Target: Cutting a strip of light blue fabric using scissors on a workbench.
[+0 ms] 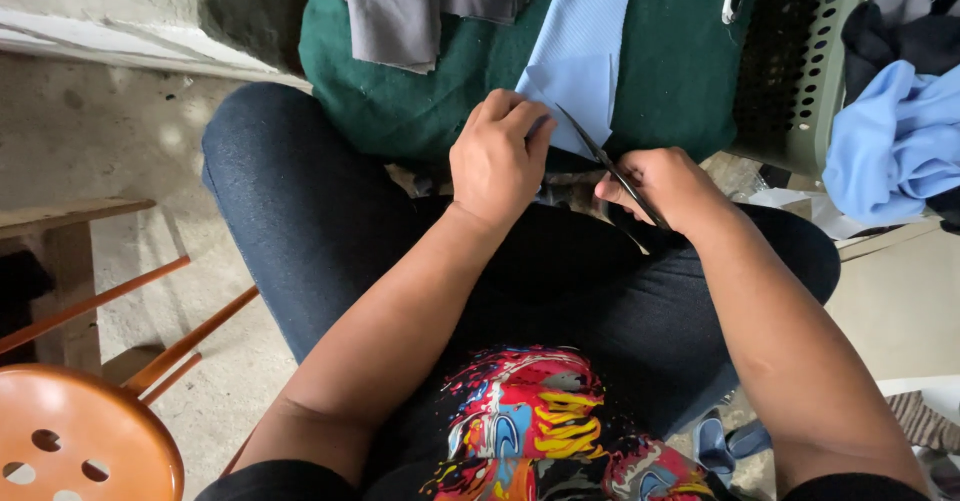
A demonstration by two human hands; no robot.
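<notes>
I sit with my knees toward a green cloth-covered surface [670,71]. My left hand [497,156] pinches the near edge of a light blue fabric piece [578,89] that lies on the green cloth. My right hand [668,186] grips dark scissors [603,161], whose blades point up-left and meet the blue fabric's lower edge just right of my left fingers. A longer strip of light blue fabric [590,6] runs away from me above the piece.
Grey fabric [400,11] hangs over the green cloth at the top. A pale green perforated basket [825,56] at right holds blue and dark clothes [895,136]. An orange stool [80,431] stands at lower left beside a wooden bench [60,221].
</notes>
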